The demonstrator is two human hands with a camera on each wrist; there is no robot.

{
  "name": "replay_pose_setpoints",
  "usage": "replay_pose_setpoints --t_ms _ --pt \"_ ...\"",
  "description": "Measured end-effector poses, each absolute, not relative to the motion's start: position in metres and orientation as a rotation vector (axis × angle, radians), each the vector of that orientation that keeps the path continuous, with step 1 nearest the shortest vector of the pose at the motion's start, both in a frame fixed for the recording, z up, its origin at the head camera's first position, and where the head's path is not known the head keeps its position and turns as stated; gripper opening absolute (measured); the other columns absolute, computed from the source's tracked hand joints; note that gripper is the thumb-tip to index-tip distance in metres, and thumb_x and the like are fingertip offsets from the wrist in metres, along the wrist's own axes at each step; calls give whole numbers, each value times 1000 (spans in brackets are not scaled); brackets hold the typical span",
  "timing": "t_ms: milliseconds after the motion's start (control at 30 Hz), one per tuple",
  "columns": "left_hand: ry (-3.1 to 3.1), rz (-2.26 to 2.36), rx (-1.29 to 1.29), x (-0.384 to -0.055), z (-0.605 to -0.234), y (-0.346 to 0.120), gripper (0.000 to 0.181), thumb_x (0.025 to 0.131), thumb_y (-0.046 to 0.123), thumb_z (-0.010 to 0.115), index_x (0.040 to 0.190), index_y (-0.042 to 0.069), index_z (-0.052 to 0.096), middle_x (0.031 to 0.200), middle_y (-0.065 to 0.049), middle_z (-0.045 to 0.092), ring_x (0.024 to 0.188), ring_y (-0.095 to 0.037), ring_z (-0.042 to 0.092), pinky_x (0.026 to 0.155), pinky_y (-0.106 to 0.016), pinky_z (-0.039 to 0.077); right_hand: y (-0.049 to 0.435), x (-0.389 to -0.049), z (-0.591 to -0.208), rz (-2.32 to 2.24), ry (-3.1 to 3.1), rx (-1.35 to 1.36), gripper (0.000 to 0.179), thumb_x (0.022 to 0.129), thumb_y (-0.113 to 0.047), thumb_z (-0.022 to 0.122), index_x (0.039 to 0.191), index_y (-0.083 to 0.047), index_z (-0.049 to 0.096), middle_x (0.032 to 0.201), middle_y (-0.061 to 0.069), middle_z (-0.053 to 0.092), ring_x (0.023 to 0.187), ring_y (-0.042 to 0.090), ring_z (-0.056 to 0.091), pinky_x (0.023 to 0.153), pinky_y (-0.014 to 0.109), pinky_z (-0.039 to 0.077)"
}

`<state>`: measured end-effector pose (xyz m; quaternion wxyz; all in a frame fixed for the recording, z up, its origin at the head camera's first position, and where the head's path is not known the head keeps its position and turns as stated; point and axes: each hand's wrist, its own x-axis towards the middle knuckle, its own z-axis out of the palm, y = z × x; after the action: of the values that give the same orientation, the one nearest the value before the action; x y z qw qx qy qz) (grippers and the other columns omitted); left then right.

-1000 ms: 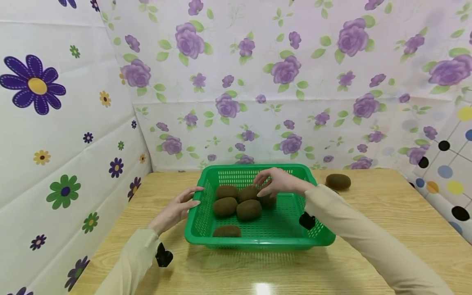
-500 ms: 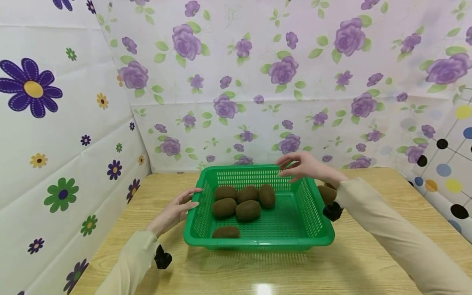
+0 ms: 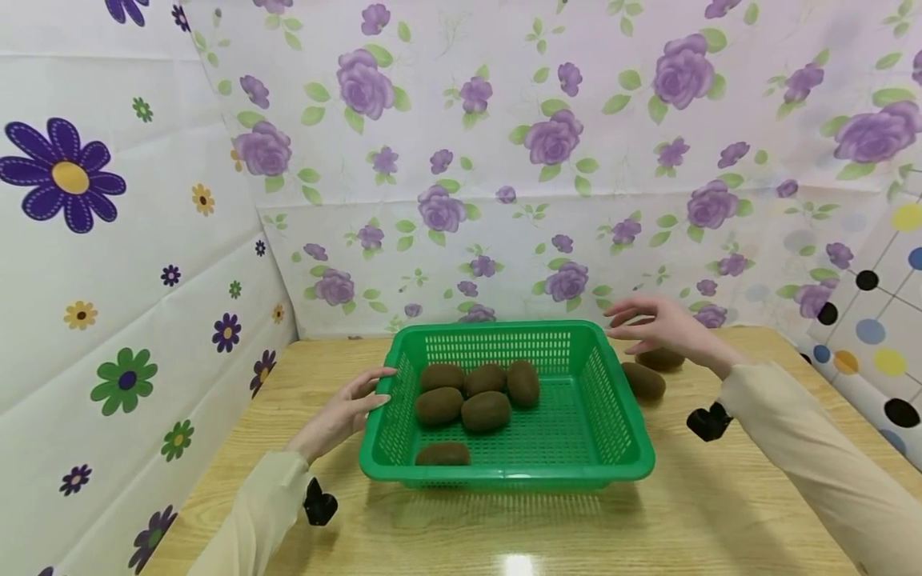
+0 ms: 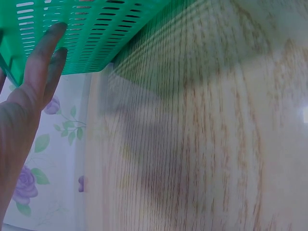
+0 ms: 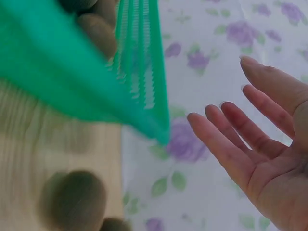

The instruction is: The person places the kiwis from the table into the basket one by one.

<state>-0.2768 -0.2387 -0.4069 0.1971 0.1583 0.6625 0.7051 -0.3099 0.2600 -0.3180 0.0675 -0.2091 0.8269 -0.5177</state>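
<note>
A green plastic basket (image 3: 504, 474) stands on the table with several brown kiwis (image 3: 486, 411) inside, mostly toward its left. My left hand (image 3: 346, 410) is at the basket's left rim; the left wrist view shows its fingers (image 4: 41, 65) fairly straight against the perforated outer wall. Off the basket's right side, my right hand (image 3: 666, 330) hovers with nothing in it, fingers spread and slightly bent. Just below it, two kiwis lie on the table: a nearer kiwi (image 3: 643, 382) beside the basket wall and a farther kiwi (image 3: 664, 359), partly hidden by the hand.
The wooden table (image 3: 497, 528) runs under everything. A flowered cloth (image 3: 446, 264) hangs directly behind the table, and another patterned sheet (image 3: 166, 280) closes off the left side. A dotted cloth (image 3: 879, 336) borders the right.
My right hand has risen out of the basket and moved right, past its right rim, above the two kiwis outside. A kiwi it covered in the basket now shows. My left hand stays put.
</note>
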Motion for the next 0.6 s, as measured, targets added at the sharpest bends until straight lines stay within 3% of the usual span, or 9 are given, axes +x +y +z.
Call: replay_pose_setpoints --t_ms 333,600 --pt "1848 1968 452 -274 -402 -237 50 95 7 46 141 8 25 142 -13 15 120 -36 33 90 -45 37 297 -310 -363 -1660 2562 -523 44 86 -11 64 122 6 48 109 28 51 92 29 59 70 38 50" --pt "1821 1999 443 -277 -407 -240 49 95 7 46 140 10 27 145 -10 5 118 -38 37 87 -44 41 309 -308 -395 -1627 2731 -452 47 86 -24 63 123 2 50 112 24 54 97 30 55 76 41 47"
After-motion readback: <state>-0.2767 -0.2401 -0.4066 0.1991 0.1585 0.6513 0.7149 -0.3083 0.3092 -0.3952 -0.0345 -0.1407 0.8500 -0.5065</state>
